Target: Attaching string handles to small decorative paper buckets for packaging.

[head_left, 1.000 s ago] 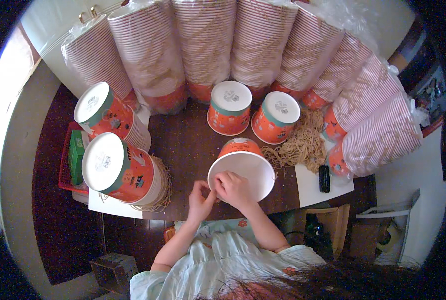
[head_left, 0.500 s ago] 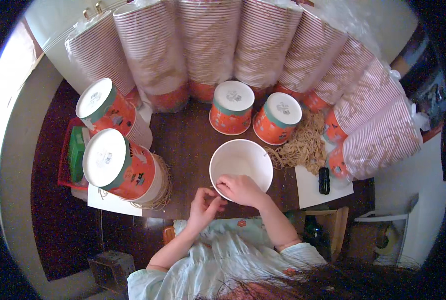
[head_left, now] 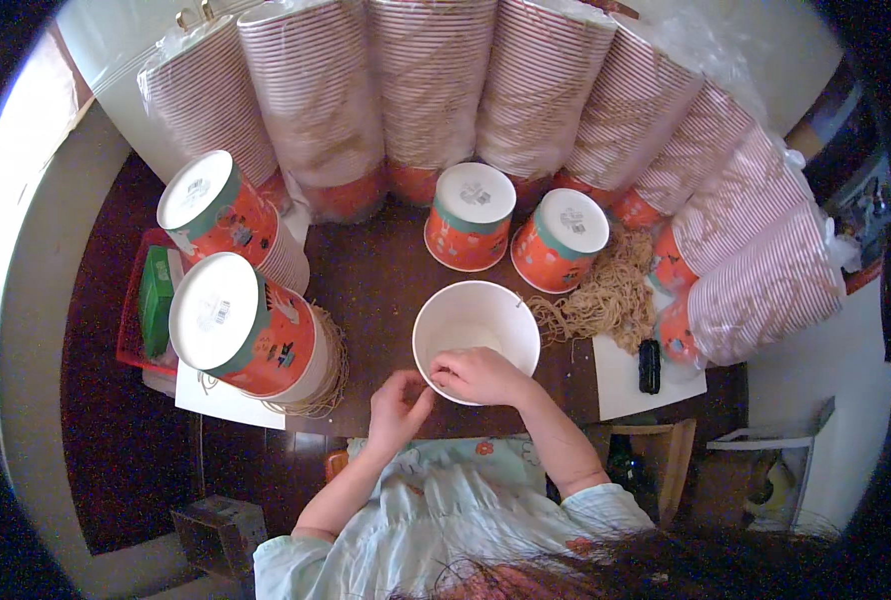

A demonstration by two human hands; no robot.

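Observation:
A white-lined paper bucket (head_left: 478, 310) stands mouth up at the table's near edge. My right hand (head_left: 481, 377) reaches over its near rim, fingers bent and pinched together against the inside of the near-left wall. Outside that same wall is my left hand (head_left: 400, 408), its fingers curled with the tips close to the rim. Whatever either hand pinches is hidden or too small to make out. At the bucket's far-right rim, a short bit of cord shows beside a pile of tan cord (head_left: 611, 300).
Two upturned orange-and-green buckets (head_left: 473, 222) stand beyond. At left are stacked buckets (head_left: 251, 325) with cords around the base, and a red basket (head_left: 126, 325) holding a green box (head_left: 156, 300). Tall plastic-wrapped bucket stacks (head_left: 431, 90) line the back. A black object (head_left: 649, 366) lies at right.
My left hand has shifted slightly left and up along the bucket's outside. The bucket sits a touch further left in view, while my right hand stays at the rim.

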